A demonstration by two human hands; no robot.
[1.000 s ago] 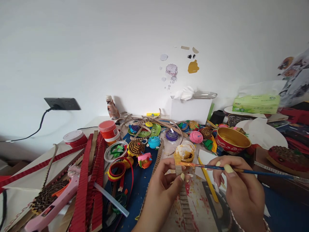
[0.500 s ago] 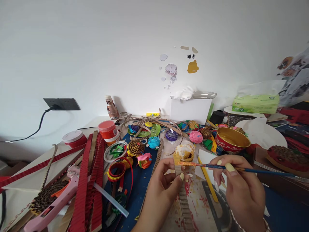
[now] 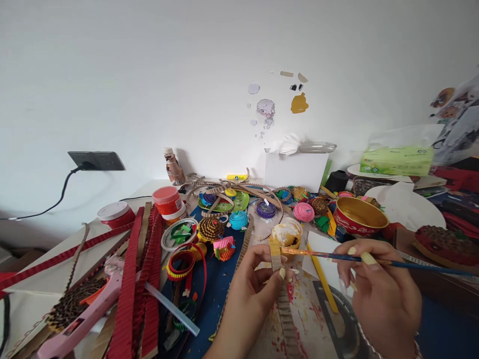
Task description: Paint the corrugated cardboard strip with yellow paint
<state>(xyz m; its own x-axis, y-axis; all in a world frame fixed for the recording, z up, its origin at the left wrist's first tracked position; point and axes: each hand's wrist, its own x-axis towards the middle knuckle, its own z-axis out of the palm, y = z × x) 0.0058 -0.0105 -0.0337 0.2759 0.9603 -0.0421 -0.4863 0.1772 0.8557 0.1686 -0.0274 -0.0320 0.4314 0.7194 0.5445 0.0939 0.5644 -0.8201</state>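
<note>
Pinched in my left hand (image 3: 258, 284) is a strip of corrugated cardboard (image 3: 286, 319), its upper end coated in yellow paint and its lower part plain brown. My right hand (image 3: 377, 289) grips a blue paintbrush (image 3: 344, 257) held nearly level. The brush's orange-stained tip lies at the right edge of the strip's yellow end; whether it touches cannot be told. Just behind the tip stands a small white tub (image 3: 287, 232) smeared with yellow paint. A yellow pencil-like stick (image 3: 325, 284) rests on the paint-spattered surface between my hands.
Red corrugated strips (image 3: 123, 294) and a pink glue gun (image 3: 90, 314) lie at the left. Red-and-white paint tubs (image 3: 168, 202) stand behind them. Several coiled paper pieces (image 3: 210, 229) cover the middle. A red bowl, gold inside (image 3: 361, 217), sits at the right, near a green tissue pack (image 3: 398, 158).
My right hand has shifted slightly right with the paintbrush, drawing its tip from the yellow face toward the strip's right edge. My left hand keeps its place.
</note>
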